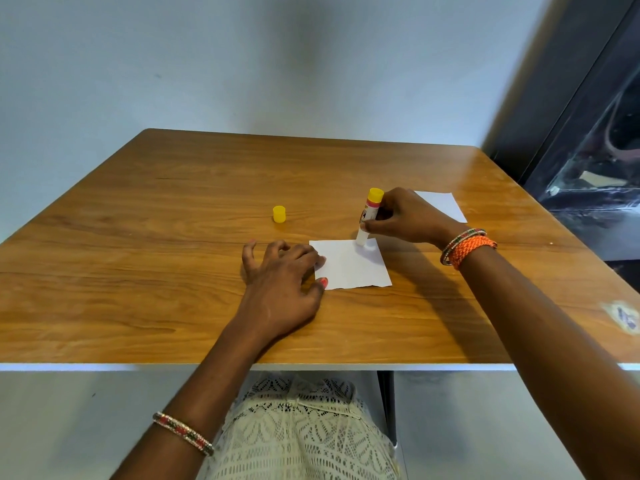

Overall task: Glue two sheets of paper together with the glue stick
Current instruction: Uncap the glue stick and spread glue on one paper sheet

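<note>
A small white sheet of paper [351,265] lies flat on the wooden table [173,237]. My right hand [405,216] grips an uncapped glue stick [370,214], yellow end up, its white tip pressed on the sheet's far right corner. My left hand [280,271] rests on the table with fingers spread, its fingertips and thumb pinning the sheet's left edge. The glue stick's yellow cap [279,214] stands alone on the table, left of the stick. A second white sheet [443,204] lies behind my right hand, partly hidden by it.
The table's near edge [242,367] runs above my lap. A pale wall stands behind the table. A dark glass panel [595,150] rises at the right. A worn sticker [625,317] sits near the table's right edge.
</note>
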